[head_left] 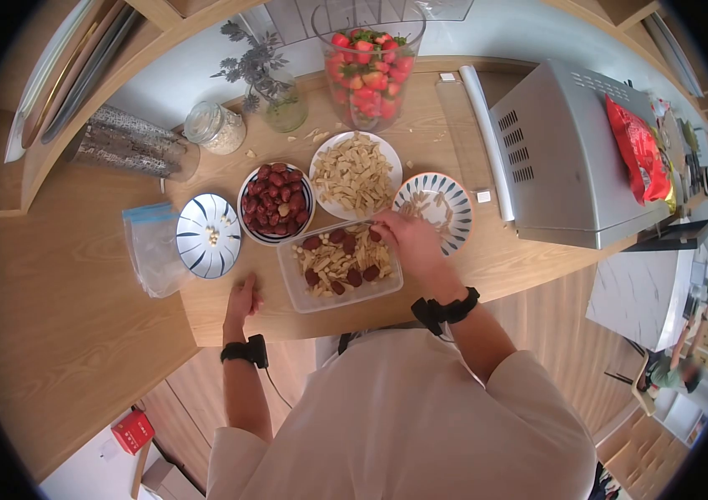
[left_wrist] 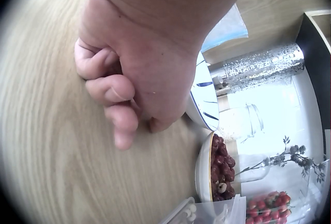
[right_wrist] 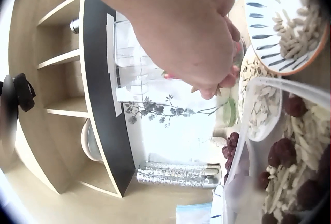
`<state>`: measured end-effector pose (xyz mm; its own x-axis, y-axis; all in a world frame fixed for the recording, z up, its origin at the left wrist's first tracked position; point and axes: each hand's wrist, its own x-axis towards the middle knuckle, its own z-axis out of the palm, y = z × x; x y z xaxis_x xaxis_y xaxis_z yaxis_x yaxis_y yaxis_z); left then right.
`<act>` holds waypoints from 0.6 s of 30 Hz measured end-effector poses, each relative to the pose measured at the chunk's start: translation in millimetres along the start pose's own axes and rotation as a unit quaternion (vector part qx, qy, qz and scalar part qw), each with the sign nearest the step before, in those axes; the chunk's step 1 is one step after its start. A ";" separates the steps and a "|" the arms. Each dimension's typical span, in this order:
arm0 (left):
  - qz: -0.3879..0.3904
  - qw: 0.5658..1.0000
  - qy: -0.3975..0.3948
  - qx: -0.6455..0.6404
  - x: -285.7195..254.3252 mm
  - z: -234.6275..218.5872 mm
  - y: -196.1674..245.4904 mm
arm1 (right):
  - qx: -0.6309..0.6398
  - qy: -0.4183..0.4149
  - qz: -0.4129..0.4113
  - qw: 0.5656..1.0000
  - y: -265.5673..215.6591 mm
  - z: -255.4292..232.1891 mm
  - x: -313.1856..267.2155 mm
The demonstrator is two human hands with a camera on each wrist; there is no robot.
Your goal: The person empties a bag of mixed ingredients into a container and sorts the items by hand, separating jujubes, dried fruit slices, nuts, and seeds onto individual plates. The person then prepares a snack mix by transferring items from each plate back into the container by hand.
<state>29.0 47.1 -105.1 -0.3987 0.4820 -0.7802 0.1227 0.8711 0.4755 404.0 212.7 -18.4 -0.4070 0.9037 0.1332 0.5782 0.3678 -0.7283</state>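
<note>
My right hand [head_left: 411, 242] is above the right rim of a clear plastic container [head_left: 304, 300], its fingers curled together. In the right wrist view, small tan slices [right_wrist: 194, 89] poke out at its fingertips. Pale strips and several red dates [head_left: 354, 277] fill the container. Behind it are a white plate of pale dried slices [head_left: 357, 173] and a bowl of red dates [head_left: 275, 200]. An orange-rimmed plate [head_left: 464, 204] with pale kernels lies beside the right hand. On the tabletop left of the container, my left hand [head_left: 241, 302] rests loosely curled, holding nothing.
A blue-striped dish [head_left: 195, 218] with a few pale pieces and a zip bag [head_left: 147, 250] lie left. Along the back are a lidded jar [head_left: 219, 133], a vase [head_left: 287, 108], and a clear bucket of strawberries [head_left: 371, 75]. A grey metal appliance [head_left: 562, 158] stands right.
</note>
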 end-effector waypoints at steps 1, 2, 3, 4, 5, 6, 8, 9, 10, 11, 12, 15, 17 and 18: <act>0.000 1.000 0.001 0.000 0.0 0.0 -0.3 | 0.011 -0.003 -0.021 1.000 -0.6 3.7 -1.5; 0.000 1.000 0.001 0.000 0.1 0.1 -0.7 | 0.011 -0.003 -0.021 1.000 -1.3 6.6 -3.6; 0.001 1.000 0.000 -0.001 0.2 0.1 -1.0 | -0.006 -0.020 -0.018 1.000 -1.9 9.2 -5.8; 0.003 1.000 -0.001 -0.002 -0.1 0.1 -0.8 | -0.023 -0.036 -0.015 0.999 -2.9 10.4 -7.2; 0.002 1.000 -0.001 -0.003 -0.3 0.1 -0.7 | -0.023 -0.037 -0.015 0.999 -3.5 10.6 -8.0; 0.002 1.000 -0.001 -0.001 -0.4 0.1 -0.4 | -0.013 -0.043 -0.019 0.999 -4.4 10.4 -8.7; 0.001 1.000 -0.001 0.000 -0.5 0.1 0.4 | -0.002 -0.049 -0.022 0.999 -5.8 9.2 -9.0; 0.000 1.000 -0.001 0.003 -0.5 0.1 0.8 | 0.001 -0.051 -0.025 0.998 -6.4 8.3 -9.0; -0.002 1.000 -0.001 0.007 -0.3 0.1 0.7 | 0.005 -0.052 -0.027 0.998 -6.7 7.9 -9.2; -0.002 1.000 -0.001 0.007 -0.2 0.0 0.7 | 0.005 -0.052 -0.027 0.998 -6.3 8.2 -9.3; -0.002 1.000 0.000 0.008 -0.2 0.1 0.7 | 0.003 -0.052 -0.028 0.998 -5.6 8.7 -9.4; -0.002 1.000 -0.001 0.010 -0.8 -0.1 1.5 | 0.004 -0.046 -0.035 0.998 -5.7 8.2 -8.7; -0.001 1.000 -0.002 0.011 -1.5 -0.3 2.4 | 0.006 -0.040 -0.042 0.998 -7.1 7.4 -8.0; -0.001 1.000 -0.001 0.012 -1.8 -0.1 2.9 | 0.013 -0.034 -0.046 0.998 -8.3 7.1 -7.4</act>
<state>30.0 48.8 -102.2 -0.3968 0.4808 -0.7819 0.1439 0.8739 0.4643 397.2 201.4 -18.1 -0.5050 0.8490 0.1552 0.5180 0.4420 -0.7323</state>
